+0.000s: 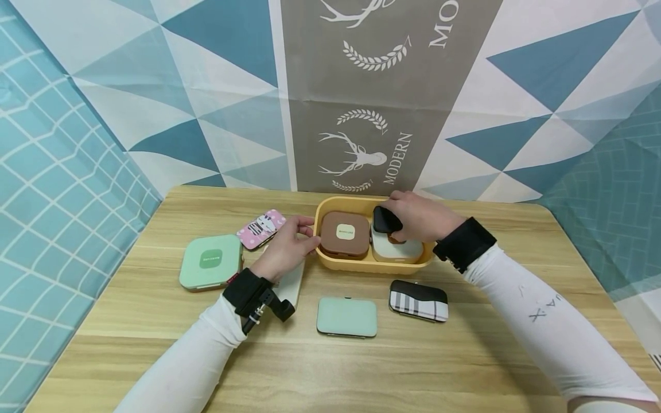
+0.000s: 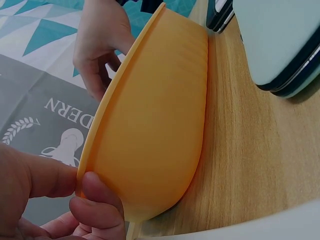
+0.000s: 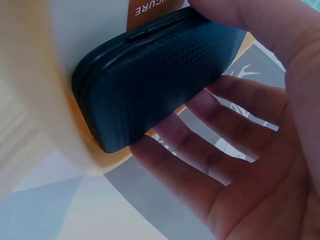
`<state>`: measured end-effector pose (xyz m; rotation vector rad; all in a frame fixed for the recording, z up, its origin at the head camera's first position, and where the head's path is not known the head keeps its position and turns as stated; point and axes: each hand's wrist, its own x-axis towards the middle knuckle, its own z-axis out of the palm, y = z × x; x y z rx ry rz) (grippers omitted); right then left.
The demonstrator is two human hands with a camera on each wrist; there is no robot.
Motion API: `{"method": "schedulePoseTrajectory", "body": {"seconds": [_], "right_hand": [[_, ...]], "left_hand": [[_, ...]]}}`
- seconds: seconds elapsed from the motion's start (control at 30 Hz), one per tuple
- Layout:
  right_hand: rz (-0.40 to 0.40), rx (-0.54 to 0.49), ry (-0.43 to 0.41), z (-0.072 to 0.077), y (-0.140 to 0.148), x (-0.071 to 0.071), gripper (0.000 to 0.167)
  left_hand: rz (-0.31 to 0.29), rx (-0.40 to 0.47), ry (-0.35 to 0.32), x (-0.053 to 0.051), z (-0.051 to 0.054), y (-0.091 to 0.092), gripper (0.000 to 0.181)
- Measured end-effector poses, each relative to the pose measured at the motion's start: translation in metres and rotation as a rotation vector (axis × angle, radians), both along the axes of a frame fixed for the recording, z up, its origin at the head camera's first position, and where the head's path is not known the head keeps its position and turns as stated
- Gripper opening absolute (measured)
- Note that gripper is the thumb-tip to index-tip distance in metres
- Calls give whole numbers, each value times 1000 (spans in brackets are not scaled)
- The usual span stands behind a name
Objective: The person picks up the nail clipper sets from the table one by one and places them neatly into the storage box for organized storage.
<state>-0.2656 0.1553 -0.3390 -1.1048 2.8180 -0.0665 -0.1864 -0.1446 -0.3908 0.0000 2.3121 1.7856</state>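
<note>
Black rounded-rectangular case with a finely textured cover [image 3: 160, 90] is tilted within the far rim of the oval yellow plastic basket [image 1: 361, 265], above or against a white boxy case with a brown label [image 1: 384, 250]; whether it touches the basket floor cannot be told. The right hand [image 1: 420, 215] grips it, fingers narrowed around its edges. Beside the white case, in the basket's left half, lies a brown square case with a cream label [image 1: 333, 245]. The left hand [image 1: 286, 246] pinches the basket's left rim between thumb and fingers. Two cases thus rest inside, while the black one is not yet let go, so its handling looks unfinished; whether it is going in or coming out, the pictures do not settle. Outside the basket, on the wood-grain table [image 1: 361, 370], are a pink patterned case [image 1: 250, 235] and a mint-green square case [image 1: 206, 272] to its left, a flat white object [image 1: 293, 284] partly hidden by the left arm, and, nearer the person than the basket, a pale mint rectangular case [image 1: 347, 317] and a black-and-white plaid case [image 1: 419, 302]. Neither hand touches these last two.
</note>
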Motion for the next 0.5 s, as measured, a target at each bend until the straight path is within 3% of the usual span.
{"method": "schedulePoseTrajectory", "body": {"seconds": [0.5], "right_hand": [[-16, 39, -40, 0, -5, -2, 60]], "left_hand": [[-7, 11, 20, 2, 1, 1, 46]]}}
